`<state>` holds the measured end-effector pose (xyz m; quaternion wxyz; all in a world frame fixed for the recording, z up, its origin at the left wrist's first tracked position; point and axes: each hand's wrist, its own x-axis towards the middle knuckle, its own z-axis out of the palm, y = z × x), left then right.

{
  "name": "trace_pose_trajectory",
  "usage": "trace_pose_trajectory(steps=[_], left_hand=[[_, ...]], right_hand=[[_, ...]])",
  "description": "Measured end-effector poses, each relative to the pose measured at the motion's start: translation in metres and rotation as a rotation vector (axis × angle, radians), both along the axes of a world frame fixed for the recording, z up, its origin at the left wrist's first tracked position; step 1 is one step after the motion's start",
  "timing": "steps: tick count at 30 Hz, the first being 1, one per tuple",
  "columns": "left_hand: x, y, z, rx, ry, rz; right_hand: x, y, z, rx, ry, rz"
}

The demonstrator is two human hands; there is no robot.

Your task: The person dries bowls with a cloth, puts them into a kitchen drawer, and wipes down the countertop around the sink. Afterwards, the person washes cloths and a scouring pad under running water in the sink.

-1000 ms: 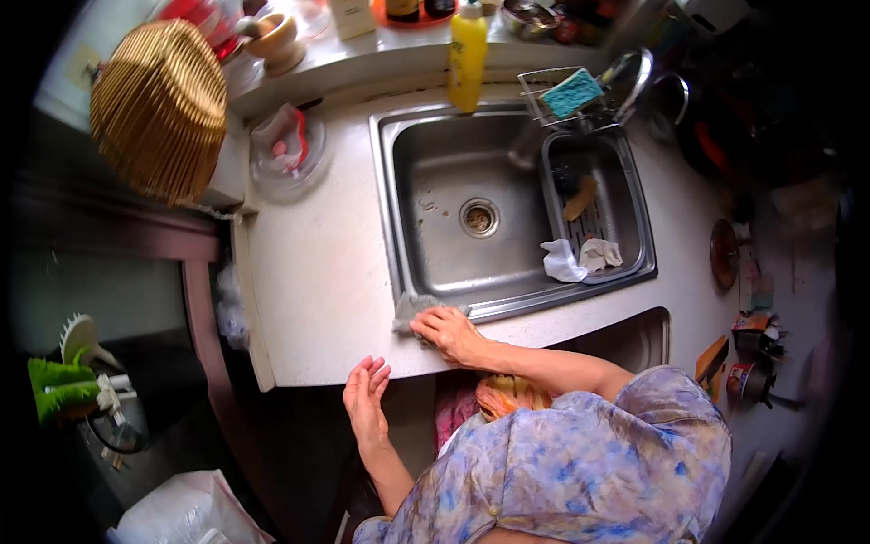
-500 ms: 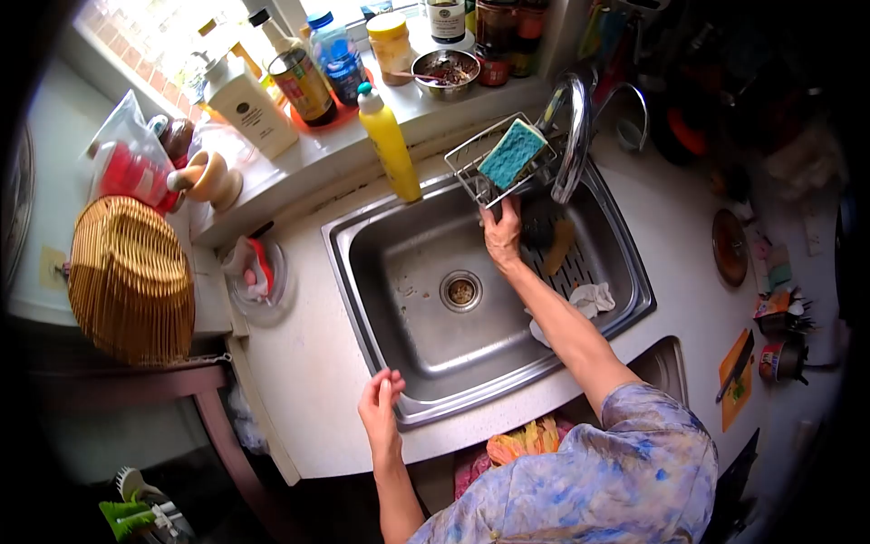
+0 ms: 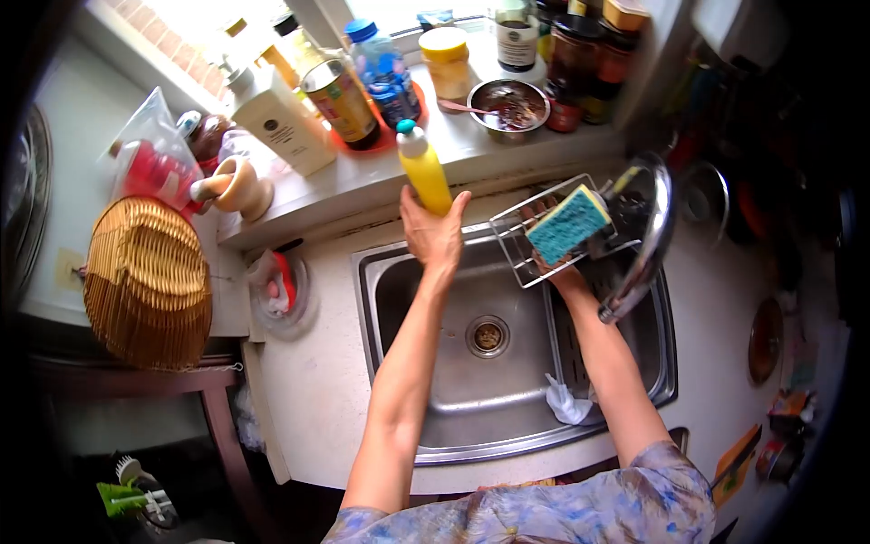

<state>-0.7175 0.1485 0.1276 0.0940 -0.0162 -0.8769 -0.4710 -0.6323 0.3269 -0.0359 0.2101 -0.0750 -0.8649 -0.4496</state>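
So, left hand (image 3: 432, 238) is cupped about yellow bottle (image 3: 423, 170) near its base, upper centre; clamping can't be told. Right hand (image 3: 556, 269) is tucked under wire rack (image 3: 508, 255), right of centre, closure hidden, presumably for support. Sponge (image 3: 570, 226) is carried there, likely for draining.

Left thumb (image 3: 459, 208) splayed, right fingers (image 3: 541, 209) perhaps curled

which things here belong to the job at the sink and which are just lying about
Likely part of it:
yellow squeeze bottle, at the left hand
wire rack and teal sponge, at the right hand

Apparently just lying about:
mortar
white pump bottle
metal bowl
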Motion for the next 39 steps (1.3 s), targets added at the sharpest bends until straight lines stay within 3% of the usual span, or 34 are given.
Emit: trace_pose_trajectory(steps=[1,4,5,7,8,9,10,11,12,14,18,20,22,25,29,37,39], left_hand=[[-0.002,0.003,-0.004,-0.034,0.076,0.053],[-0.002,-0.002,-0.007,0.075,0.060,0.092],[0.008,-0.024,-0.013,0.276,0.064,0.043],[0.018,-0.045,-0.019,0.358,0.079,-0.017],[0.041,-0.067,-0.004,0.706,0.132,-0.058],[0.046,-0.073,-0.005,0.656,0.091,-0.028],[0.058,-0.090,-0.002,0.639,0.122,-0.019],[0.080,-0.117,0.008,0.847,0.132,0.011],[0.084,-0.122,0.005,0.722,0.155,0.034],[0.119,-0.157,0.017,0.830,0.174,0.127],[0.160,-0.196,0.014,0.631,0.149,0.278],[0.182,-0.215,0.016,0.584,0.097,0.330],[0.200,-0.229,0.016,0.513,0.052,0.377],[0.218,-0.240,0.015,0.485,0.022,0.413],[0.229,-0.250,0.014,0.423,-0.027,0.386],[0.236,-0.255,0.024,0.438,-0.080,0.352],[0.242,-0.260,0.025,0.442,-0.080,0.376]], right_hand=[[0.005,0.005,0.001,0.068,0.045,-0.021],[0.002,0.009,0.006,-0.979,0.224,0.454],[0.002,0.008,-0.004,-1.568,0.234,0.509],[0.001,0.003,-0.009,-2.203,0.313,0.727],[-0.003,0.001,-0.009,-2.251,0.352,0.717],[-0.006,-0.004,-0.007,-2.235,0.383,0.702],[-0.008,-0.012,-0.003,-2.022,0.334,0.626],[-0.014,-0.028,0.008,-1.761,0.243,0.546],[-0.020,-0.046,0.035,-1.294,0.033,0.413],[-0.045,-0.107,0.043,-1.351,0.093,0.572],[-0.077,-0.160,0.056,-1.439,0.084,0.745],[-0.093,-0.194,0.077,-1.608,-0.068,0.620],[-0.108,-0.232,0.082,-1.565,-0.006,0.789],[-0.115,-0.271,0.061,-1.305,-0.010,0.800],[-0.104,-0.226,0.052,-1.225,-0.046,0.725],[-0.019,-0.068,0.069,-1.136,0.173,0.438],[-0.016,-0.051,0.041,-1.207,0.307,0.511]])
